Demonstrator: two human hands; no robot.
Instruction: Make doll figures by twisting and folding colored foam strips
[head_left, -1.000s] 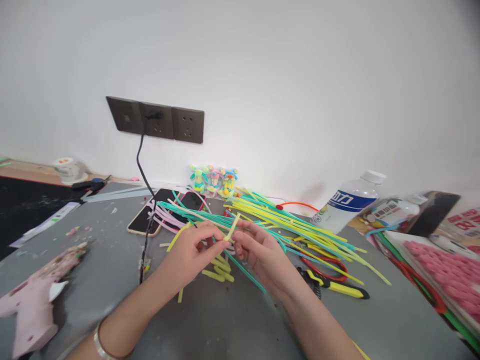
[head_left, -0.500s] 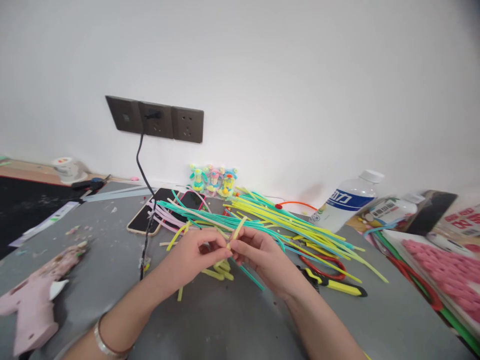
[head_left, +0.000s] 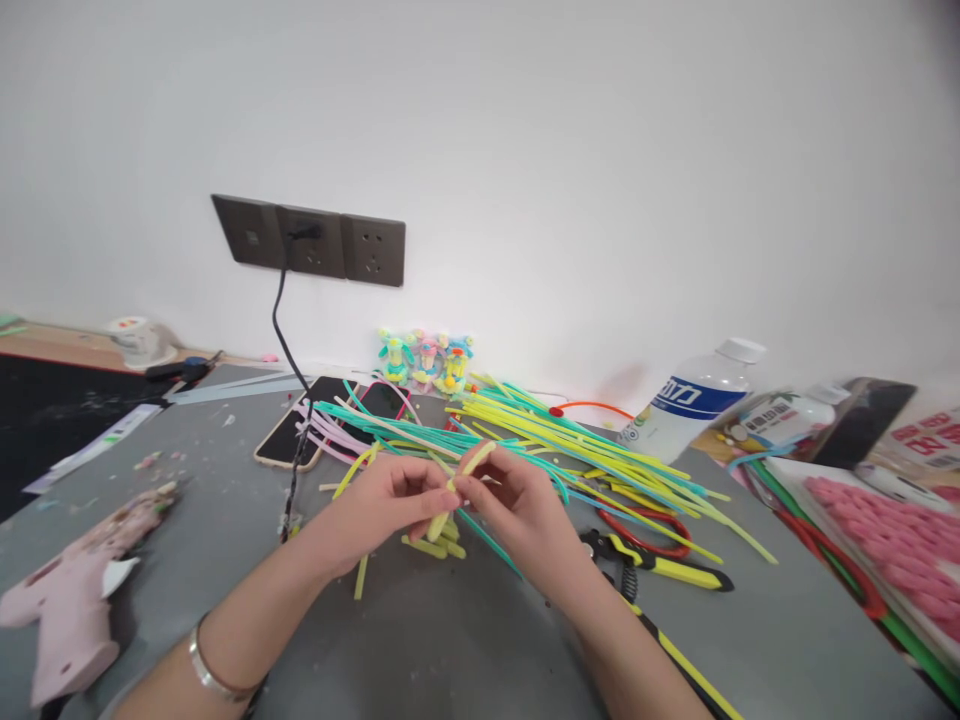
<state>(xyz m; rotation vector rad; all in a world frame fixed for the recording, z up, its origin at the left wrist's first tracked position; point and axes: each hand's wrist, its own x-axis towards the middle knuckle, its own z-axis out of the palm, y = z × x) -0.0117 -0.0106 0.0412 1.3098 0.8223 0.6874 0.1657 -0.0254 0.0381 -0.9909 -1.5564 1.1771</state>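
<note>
Left hand: thumb and index finger pinched narrow on the pale yellow strip. Right hand: fingers curled, thumb and fingertips also closed on the strip, meeting the left fingertips.

Strip: held above the gray table; long axis slanted, one end up and to the right, away from the wearer, the other down and to the left, toward the wearer. Slight bend at the pinch.

Change from the earlier frame: lower end now shows below the fingertips; upper end leans further over. More of the pliers shows beside the right forearm, including the spring and second handle.

Just below the hands: short yellow pieces. Beyond: long yellow and teal strips, two phones, three small fuzzy figures by the wall. Right: bottle, tilted in view. Left: pink glue gun.
</note>
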